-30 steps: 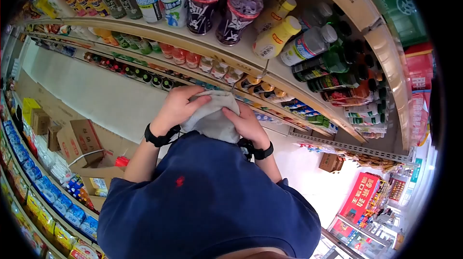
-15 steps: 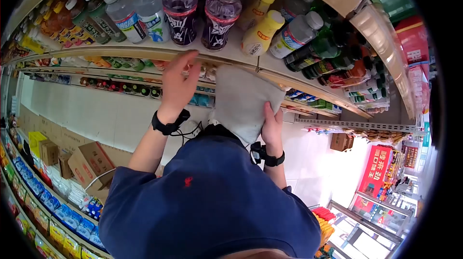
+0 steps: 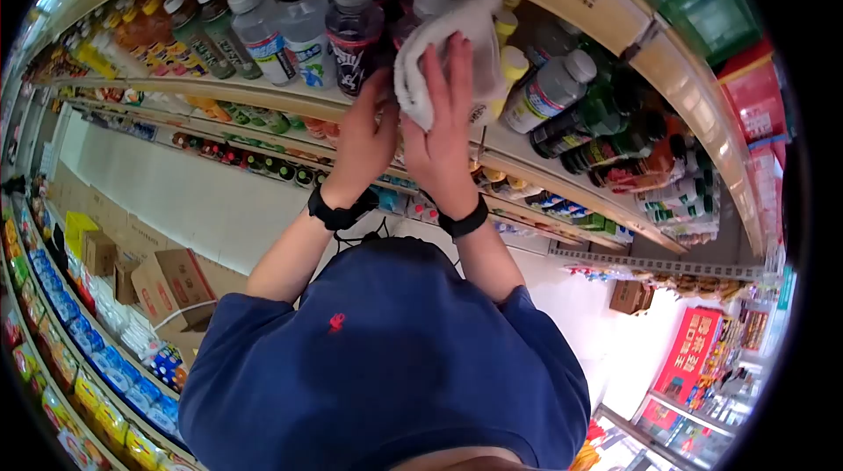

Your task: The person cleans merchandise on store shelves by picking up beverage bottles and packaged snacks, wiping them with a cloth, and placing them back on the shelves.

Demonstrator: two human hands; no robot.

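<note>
A pale grey-white cloth (image 3: pixel 457 45) is raised at the top shelf, in front of the purple and yellow-capped bottles. My right hand (image 3: pixel 441 142) presses on it from below, its fingers long and slightly apart over the fabric. Just left of the cloth, my left hand (image 3: pixel 364 137) is at the shelf edge with bent fingers; their tips lie beside a dark purple bottle (image 3: pixel 354 41), and whatever they grip is hidden. Part of a yellow bottle (image 3: pixel 512 71) shows at the cloth's right side. Both wrists wear black bands.
Clear-bodied bottles (image 3: pixel 261 36) line the shelf at left. Green bottles (image 3: pixel 606 111) lie tilted at right, behind the shelf's front edge (image 3: pixel 562 168). Lower shelves carry more drinks. An open cardboard box (image 3: pixel 171 287) and snack racks (image 3: pixel 97 357) are at lower left.
The cloth, earlier spread flat below the shelf edge, has risen to the bottles with my right hand. My left hand has moved right and down, close beside it.
</note>
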